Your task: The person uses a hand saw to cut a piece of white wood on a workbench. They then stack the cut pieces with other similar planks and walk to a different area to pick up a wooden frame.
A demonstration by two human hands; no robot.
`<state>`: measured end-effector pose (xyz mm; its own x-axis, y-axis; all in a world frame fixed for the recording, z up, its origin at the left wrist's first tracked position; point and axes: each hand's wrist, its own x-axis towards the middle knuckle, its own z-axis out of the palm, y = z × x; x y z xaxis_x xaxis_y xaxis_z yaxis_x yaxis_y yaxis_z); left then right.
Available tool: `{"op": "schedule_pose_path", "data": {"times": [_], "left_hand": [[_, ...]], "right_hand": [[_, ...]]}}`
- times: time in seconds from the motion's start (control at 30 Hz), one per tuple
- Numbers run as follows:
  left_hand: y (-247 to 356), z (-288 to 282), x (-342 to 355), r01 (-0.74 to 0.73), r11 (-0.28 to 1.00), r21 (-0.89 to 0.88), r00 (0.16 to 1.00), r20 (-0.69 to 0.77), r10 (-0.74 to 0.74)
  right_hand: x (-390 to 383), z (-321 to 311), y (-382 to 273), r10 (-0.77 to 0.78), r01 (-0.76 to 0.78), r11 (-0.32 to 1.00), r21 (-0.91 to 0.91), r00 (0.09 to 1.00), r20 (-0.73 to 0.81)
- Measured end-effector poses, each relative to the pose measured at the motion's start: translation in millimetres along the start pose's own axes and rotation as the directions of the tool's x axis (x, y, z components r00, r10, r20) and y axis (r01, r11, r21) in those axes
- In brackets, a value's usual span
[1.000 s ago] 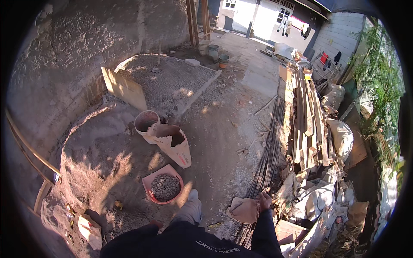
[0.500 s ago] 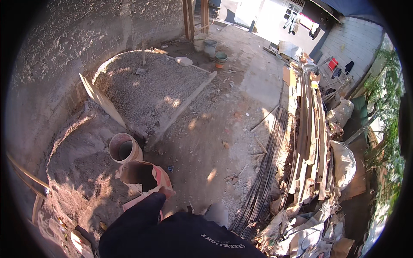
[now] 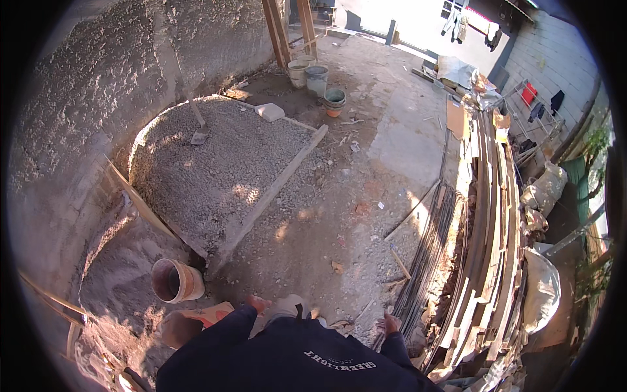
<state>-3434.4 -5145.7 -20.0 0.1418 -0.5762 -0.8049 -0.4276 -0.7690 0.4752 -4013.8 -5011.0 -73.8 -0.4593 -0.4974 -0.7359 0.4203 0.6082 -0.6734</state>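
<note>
An open paper sack with red and pale sides stands low on the left, its brown mouth partly hidden by my sleeve. My left hand is just to the right of the sack, apart from it, with its fingers outstretched and nothing in them. Out to the right, beside the bundle of thin metal rods, my right hand is empty, fingers apart. A dirty whitish bucket lies tilted beyond the sack, its opening turned to the left.
A sand heap lies left, and boards border a gravel pile with a shovel in it. Several buckets stand farther back. Long timber planks and filled sacks line the right.
My left hand has come off the sack's rim and moved right of it. My right hand has come into view. The sack and bucket now sit lower in the picture.
</note>
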Motion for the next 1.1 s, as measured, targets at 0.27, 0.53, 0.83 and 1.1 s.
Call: {"op": "schedule_pose_path", "data": {"times": [0.27, 0.53, 0.83, 1.1], "left_hand": [[45, 0, 124, 0.266, 0.964, 0.029, 0.964, -0.021, -0.265], [343, -20, 298, 0.246, 0.969, 0.003, 0.969, -0.027, -0.246], [840, -35, 444, -0.363, 0.928, -0.078, 0.928, -0.114, 0.354], [950, 24, 530, -0.168, 0.985, -0.035, 0.972, -0.173, 0.159]], "right_hand": [[191, 160, -320, -0.374, 0.378, 0.925, -0.038, 0.924, 0.077], [272, 205, -309, -0.179, 0.141, 0.780, -0.609, 0.984, -0.002], [377, 305, -411, 0.194, -0.186, 0.873, -0.452, 0.981, -0.029], [605, 391, -730, 0.065, -0.062, 0.981, -0.181, 0.998, 0.010]]}}
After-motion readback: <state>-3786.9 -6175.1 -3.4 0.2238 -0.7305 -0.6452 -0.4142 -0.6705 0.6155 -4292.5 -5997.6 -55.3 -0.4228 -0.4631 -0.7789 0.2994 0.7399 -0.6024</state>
